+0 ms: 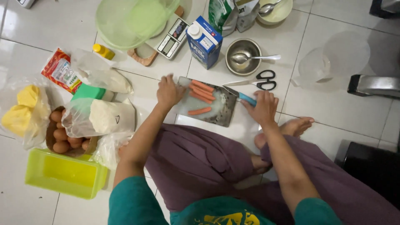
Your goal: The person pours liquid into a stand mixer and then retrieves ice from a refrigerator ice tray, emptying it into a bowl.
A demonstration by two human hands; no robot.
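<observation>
Orange sausages (201, 95) lie on the dark cutting board (216, 109), which the left hand (168, 92) steadies with spread fingers (empty, pressing down) while the right hand (262, 107) grips a blue-handled knife (241, 96), scissors (258, 80) beyond.

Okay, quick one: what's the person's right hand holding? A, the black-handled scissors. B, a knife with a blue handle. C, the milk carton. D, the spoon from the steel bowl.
B: the right hand grips the blue-handled knife at the edge of the cutting board, while the scissors lie untouched on the floor beyond it.
</observation>
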